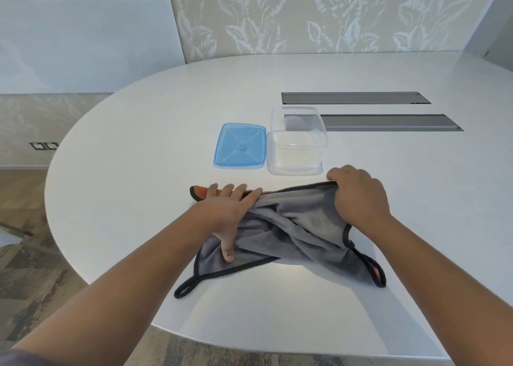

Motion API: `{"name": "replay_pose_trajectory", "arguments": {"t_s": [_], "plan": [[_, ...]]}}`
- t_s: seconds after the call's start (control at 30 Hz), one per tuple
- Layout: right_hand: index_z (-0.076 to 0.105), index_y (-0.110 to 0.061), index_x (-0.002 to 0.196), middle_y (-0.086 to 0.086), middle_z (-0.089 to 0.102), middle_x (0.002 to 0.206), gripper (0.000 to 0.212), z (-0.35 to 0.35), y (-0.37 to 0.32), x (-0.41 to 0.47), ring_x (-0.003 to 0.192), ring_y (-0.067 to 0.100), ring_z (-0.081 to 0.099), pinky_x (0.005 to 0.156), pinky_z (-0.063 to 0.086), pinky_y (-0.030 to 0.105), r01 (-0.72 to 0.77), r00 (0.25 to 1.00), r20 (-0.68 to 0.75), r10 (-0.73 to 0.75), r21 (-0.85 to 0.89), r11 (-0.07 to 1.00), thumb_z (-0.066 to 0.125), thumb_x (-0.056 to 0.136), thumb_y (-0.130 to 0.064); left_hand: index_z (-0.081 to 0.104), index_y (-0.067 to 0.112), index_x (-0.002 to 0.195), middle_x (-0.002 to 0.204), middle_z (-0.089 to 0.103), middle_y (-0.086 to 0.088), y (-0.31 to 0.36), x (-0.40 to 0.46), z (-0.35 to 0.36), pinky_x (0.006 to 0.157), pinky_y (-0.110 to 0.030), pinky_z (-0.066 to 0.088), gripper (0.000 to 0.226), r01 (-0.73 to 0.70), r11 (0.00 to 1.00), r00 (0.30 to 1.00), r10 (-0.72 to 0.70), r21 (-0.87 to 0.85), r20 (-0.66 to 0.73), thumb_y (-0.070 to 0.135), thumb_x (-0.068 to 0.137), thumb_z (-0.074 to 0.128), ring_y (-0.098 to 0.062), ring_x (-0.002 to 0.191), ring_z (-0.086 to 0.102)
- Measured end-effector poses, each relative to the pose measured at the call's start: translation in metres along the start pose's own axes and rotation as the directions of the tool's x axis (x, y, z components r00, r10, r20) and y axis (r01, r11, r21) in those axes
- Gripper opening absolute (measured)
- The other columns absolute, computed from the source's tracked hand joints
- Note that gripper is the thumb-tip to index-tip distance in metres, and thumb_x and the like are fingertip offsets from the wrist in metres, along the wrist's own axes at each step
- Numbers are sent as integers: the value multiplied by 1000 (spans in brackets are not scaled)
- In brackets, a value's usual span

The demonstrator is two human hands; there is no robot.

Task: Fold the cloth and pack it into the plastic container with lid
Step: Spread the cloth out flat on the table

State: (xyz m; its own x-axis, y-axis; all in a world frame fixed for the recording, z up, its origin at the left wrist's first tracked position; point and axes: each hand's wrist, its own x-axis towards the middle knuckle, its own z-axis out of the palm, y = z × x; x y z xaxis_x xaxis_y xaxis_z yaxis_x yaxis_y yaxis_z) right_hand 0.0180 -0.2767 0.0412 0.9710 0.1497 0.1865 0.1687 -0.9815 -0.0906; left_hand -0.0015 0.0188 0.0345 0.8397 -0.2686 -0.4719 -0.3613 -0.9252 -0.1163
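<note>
A grey cloth (294,226) with black trim and an orange underside lies crumpled on the white table (138,157), a hanging loop at its near left corner. My left hand (230,213) lies flat on the cloth's left part, fingers spread, thumb pressing the fabric. My right hand (358,199) grips the cloth's far right edge and holds it slightly raised. Beyond the cloth stands the clear plastic container (297,143), open and empty. Its blue lid (240,146) lies flat on the table just left of it.
Two long grey cable slots (388,122) are set into the tabletop behind and to the right of the container. The table's curved edge runs close in front of me. A patterned wall panel stands at the back.
</note>
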Motion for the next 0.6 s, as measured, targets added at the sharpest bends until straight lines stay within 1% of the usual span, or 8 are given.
{"name": "replay_pose_trajectory", "arguments": {"t_s": [0.07, 0.13, 0.2, 0.23, 0.3, 0.43, 0.5, 0.6], "plan": [[65, -15, 116, 7, 60, 117, 35, 3, 2, -2, 99, 35, 53, 74, 43, 41, 44, 985, -168, -40, 16, 999, 59, 84, -3, -33, 44, 149, 170, -17, -1, 2, -3, -3, 122, -58, -3, 171, -36, 995, 999, 35, -92, -10, 61, 36, 95, -31, 156, -14], [66, -19, 106, 2, 60, 109, 19, 4, 0, -3, 93, 29, 54, 72, 47, 41, 68, 981, -189, -33, 182, 981, 67, 87, -21, -12, 46, 155, 168, 1, 5, 7, -8, -9, 123, -55, 8, 153, -108, 966, 991, 85, -236, -106, 73, 41, 86, -28, 155, -3], [64, -29, 89, -7, 61, 95, 14, 2, -4, -2, 82, 19, 58, 69, 47, 36, 35, 999, -11, -34, 377, 926, 67, 84, -42, 33, 44, 138, 140, 38, 9, 14, -9, -12, 110, -46, 32, 98, -205, 920, 950, 104, -333, -295, 76, 56, 76, -25, 135, 33], [64, -33, 82, -11, 62, 87, 19, 1, -6, -2, 77, 15, 59, 66, 46, 34, 16, 995, 87, -59, 430, 903, 66, 81, -52, 45, 42, 119, 122, 46, 13, 19, -7, -12, 99, -41, 40, 69, -237, 908, 921, 97, -345, -378, 74, 65, 73, -21, 120, 44], [66, -35, 76, -15, 64, 78, 35, -1, -9, -3, 75, 7, 60, 64, 45, 31, 10, 964, 235, -125, 439, 898, 64, 74, -70, 54, 40, 102, 105, 51, 17, 28, -4, -10, 89, -38, 47, 45, -254, 903, 904, 94, -347, -417, 70, 74, 70, -15, 105, 52], [66, -40, 79, -19, 67, 88, 44, 4, -10, -5, 86, 9, 62, 77, 50, 34, 69, 849, 475, -230, 332, 941, 58, 72, -82, 48, 36, 128, 129, 48, 13, 36, 2, 4, 101, -44, 43, 69, -231, 931, 941, 139, -281, -310, 71, 73, 71, -19, 126, 44], [70, -38, 104, -18, 67, 113, 54, 5, -7, -4, 104, 12, 61, 90, 50, 37, 96, 839, 495, -226, 275, 957, 57, 74, -81, 35, 35, 146, 147, 38, 9, 35, 3, 9, 109, -48, 39, 91, -206, 931, 954, 122, -300, -274, 73, 71, 70, -21, 139, 33], [54, -25, 141, -12, 46, 149, 82, 8, 1, 0, 134, 18, 47, 104, 45, 45, 114, 821, 543, -175, 144, 983, 59, 79, -78, 13, 38, 158, 160, 22, 10, 32, 6, 13, 116, -53, 26, 115, -156, 935, 973, 91, -319, -210, 80, 66, 69, -21, 149, 17]]}}
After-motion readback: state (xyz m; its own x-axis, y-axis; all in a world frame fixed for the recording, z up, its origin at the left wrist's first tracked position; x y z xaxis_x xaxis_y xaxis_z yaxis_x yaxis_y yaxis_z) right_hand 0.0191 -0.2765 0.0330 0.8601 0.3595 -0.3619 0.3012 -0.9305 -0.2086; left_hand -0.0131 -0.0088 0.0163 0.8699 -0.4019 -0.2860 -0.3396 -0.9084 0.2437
